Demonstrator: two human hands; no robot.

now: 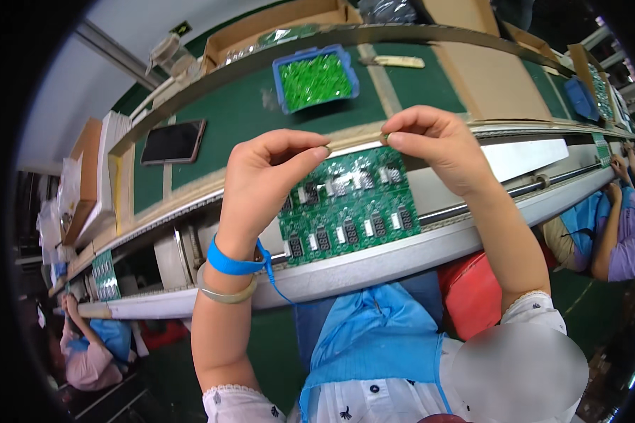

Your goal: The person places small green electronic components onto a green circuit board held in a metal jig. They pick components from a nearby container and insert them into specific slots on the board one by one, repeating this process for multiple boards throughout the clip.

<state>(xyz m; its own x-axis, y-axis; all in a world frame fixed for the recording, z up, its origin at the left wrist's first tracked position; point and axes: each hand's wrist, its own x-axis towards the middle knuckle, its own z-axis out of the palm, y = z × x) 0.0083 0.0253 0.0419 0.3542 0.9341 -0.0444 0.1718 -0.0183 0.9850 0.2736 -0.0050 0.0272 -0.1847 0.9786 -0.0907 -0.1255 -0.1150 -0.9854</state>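
A green circuit board panel [349, 204] lies across the conveyor rails in front of me, with rows of white parts and dark digit displays on it. Over its far left corner, my left hand [257, 176] pinches thumb and forefinger together on something tiny. My right hand [441, 144] makes a similar pinch above the far right corner. What sits between the fingertips of either hand is too small to name. Beyond the hands stands a blue bin [353, 83] full of small bright green parts [314, 79]. A blue wrist strap [231, 262] with a cord circles my left wrist.
A phone [173, 142] lies on the green bench at the left. A cutter knife [395, 61] rests behind the bin, near a cardboard sheet [490, 81]. The metal conveyor rail [444, 247] runs across before me. Co-workers sit on both sides by other boards [106, 275].
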